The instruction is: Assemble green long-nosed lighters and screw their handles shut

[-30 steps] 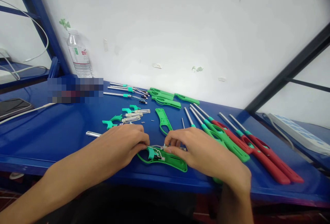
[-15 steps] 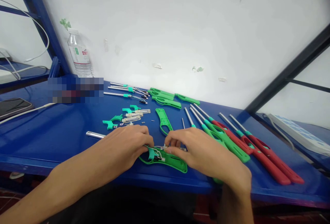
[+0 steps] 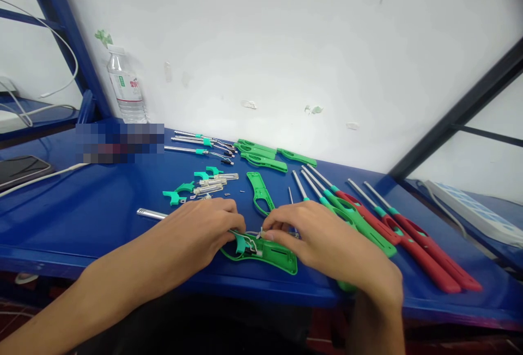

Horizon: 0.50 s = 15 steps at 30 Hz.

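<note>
My left hand (image 3: 212, 227) is closed on the upper end of an open green lighter shell half (image 3: 281, 258), which lies near the table's front edge. Inside the shell are a teal trigger (image 3: 241, 244), thin white wires and a small black igniter piece. A silver tube (image 3: 150, 213) sticks out to the left behind that hand. My right hand (image 3: 306, 230) pinches a clear fuel tank just above the shell; only its metal valve end (image 3: 260, 233) and a bit behind the fingers show. Behind the hands lies another green shell half (image 3: 256, 187).
Several clear tanks (image 3: 208, 187) and teal triggers (image 3: 175, 197) lie left of centre. Wired tubes (image 3: 186, 150) and green shells (image 3: 265, 163) are at the back. Green lighters (image 3: 370, 235) and red lighters (image 3: 433, 259) lie to the right. A water bottle (image 3: 126, 91) stands by the wall.
My right hand has shifted and rolled slightly, with its thumb further over the clear fuel tank, so less of the tank shows. My left hand and the shell are almost still.
</note>
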Available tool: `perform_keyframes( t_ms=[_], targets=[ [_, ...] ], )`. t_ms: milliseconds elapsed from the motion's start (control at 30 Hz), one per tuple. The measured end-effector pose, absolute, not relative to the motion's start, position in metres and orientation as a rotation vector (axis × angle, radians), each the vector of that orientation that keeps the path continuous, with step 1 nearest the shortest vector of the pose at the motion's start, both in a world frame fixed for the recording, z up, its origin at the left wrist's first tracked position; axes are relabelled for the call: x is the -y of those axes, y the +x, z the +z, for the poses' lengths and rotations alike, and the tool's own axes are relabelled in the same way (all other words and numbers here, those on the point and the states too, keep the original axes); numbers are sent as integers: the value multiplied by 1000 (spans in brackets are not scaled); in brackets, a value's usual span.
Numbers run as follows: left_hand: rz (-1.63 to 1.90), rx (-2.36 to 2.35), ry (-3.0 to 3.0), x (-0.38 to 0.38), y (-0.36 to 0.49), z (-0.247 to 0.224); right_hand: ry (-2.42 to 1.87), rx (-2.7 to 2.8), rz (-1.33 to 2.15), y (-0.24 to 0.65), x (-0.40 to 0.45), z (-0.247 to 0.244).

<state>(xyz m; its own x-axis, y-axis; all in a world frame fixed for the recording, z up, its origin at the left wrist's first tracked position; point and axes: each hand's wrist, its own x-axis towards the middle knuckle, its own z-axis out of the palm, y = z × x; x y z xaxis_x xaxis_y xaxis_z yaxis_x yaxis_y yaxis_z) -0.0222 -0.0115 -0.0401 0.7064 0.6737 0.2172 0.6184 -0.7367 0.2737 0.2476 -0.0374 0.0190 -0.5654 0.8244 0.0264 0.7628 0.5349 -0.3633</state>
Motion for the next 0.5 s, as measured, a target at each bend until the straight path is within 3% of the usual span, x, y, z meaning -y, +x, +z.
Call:
perform_keyframes(
  t_ms=[500],
  targets=[
    [427, -1064, 2768, 12, -21, -40, -1294, 2576, 476, 248, 38, 22]
  ],
)
